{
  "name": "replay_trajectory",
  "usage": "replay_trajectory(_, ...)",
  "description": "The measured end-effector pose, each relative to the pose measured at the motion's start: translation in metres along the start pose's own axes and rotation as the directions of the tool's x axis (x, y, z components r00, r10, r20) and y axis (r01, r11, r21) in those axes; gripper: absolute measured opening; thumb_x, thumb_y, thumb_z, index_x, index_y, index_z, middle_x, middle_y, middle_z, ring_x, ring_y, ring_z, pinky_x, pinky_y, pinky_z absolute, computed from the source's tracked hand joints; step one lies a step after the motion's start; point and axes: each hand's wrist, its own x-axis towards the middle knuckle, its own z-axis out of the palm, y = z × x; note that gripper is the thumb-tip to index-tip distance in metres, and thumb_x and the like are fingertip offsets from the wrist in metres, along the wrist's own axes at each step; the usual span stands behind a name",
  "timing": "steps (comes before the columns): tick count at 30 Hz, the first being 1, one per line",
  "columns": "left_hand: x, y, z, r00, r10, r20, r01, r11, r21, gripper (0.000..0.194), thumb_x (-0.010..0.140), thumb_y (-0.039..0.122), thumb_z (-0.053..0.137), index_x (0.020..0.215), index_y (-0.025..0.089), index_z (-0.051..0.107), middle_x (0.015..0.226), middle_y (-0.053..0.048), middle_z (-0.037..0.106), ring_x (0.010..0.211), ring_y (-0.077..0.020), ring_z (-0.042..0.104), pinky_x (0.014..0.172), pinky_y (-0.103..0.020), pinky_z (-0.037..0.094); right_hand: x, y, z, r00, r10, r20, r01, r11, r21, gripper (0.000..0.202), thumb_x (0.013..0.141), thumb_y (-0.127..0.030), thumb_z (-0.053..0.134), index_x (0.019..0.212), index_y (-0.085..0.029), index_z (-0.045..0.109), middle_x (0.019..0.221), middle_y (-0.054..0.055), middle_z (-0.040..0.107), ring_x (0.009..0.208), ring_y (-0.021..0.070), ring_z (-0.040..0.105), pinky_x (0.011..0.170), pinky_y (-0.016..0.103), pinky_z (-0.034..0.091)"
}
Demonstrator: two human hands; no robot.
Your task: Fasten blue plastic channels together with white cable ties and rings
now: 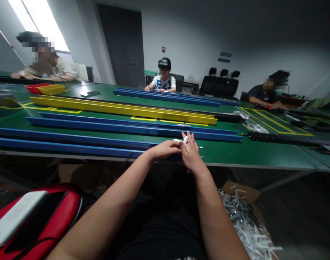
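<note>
My left hand [167,148] and my right hand [191,153] meet above the front edge of the green table. A small white piece [185,140] lies against the fingers of my right hand, which are partly stretched out. The left thumb and fingers close together at the same spot, with a white end [177,140] showing above them. Whether this is one piece or two, and its kind, I cannot make out. Just under my hands runs a blue channel [121,152], its right end partly covered by them.
More blue channels [100,126] and a yellow channel [121,108] lie lengthwise on the green table [230,155]. Red and yellow trays [51,89] stand far left. Three people sit around the table. A red seat [64,213] is at lower left, a box of white strips [246,224] at lower right.
</note>
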Motion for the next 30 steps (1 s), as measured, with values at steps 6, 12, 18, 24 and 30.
replay_trajectory(6,0.000,0.001,0.001,1.000,0.008,0.019,-0.007,1.000,-0.019,0.034,0.081,0.032,0.065,0.111,0.016,0.068,0.107,-0.006,0.070,0.109,-0.0229,0.059,0.098,-0.035,0.043,0.002,0.000,-0.007,0.999,0.000,0.052,-0.008,0.988,0.154,0.056,0.095,-0.058,0.030,0.134,-0.027,0.054,0.149,0.009,0.040,0.140,0.0270,0.030,0.112,0.052,0.023)
replay_trajectory(12,0.000,-0.005,0.000,0.999,-0.026,-0.039,0.022,0.996,-0.083,0.029,0.083,0.037,0.063,0.099,0.014,0.069,0.089,-0.004,0.068,0.086,-0.0164,0.059,0.081,-0.028,0.045,0.002,-0.004,-0.028,0.996,-0.060,0.069,0.046,0.981,0.191,0.039,0.090,-0.055,0.046,0.096,-0.026,0.072,0.090,0.005,0.072,0.087,0.0226,0.064,0.080,0.034,0.046)
replay_trajectory(18,-0.001,-0.008,-0.004,0.979,-0.041,-0.202,-0.008,0.972,-0.234,0.027,0.082,0.040,0.064,0.084,0.013,0.062,0.070,0.003,0.052,0.064,-0.0084,0.048,0.065,-0.022,0.039,0.000,0.000,-0.044,0.942,0.142,-0.303,-0.058,0.961,0.272,0.039,0.088,-0.055,0.049,0.079,-0.020,0.067,0.077,0.005,0.069,0.074,0.0204,0.062,0.071,0.032,0.046)
replay_trajectory(24,-0.001,-0.010,-0.003,0.987,-0.010,-0.162,-0.020,0.983,-0.183,0.025,0.080,0.037,0.065,0.083,0.012,0.065,0.072,0.001,0.057,0.068,-0.0105,0.051,0.066,-0.024,0.041,-0.003,-0.014,-0.050,0.960,-0.152,-0.237,0.205,0.954,0.220,0.051,0.079,-0.042,0.066,0.125,-0.025,0.054,0.138,0.010,0.052,0.122,0.0252,0.050,0.093,0.038,0.045)
replay_trajectory(30,0.000,-0.014,-0.006,0.979,-0.027,-0.200,-0.016,0.978,-0.208,0.031,0.079,0.037,0.067,0.096,0.011,0.067,0.087,-0.005,0.067,0.079,-0.0148,0.059,0.075,-0.027,0.045,-0.002,-0.013,-0.034,0.961,-0.239,0.136,0.219,0.965,0.147,0.044,0.083,-0.027,0.061,0.127,-0.027,0.056,0.117,0.005,0.066,0.098,0.0193,0.062,0.085,0.032,0.046)
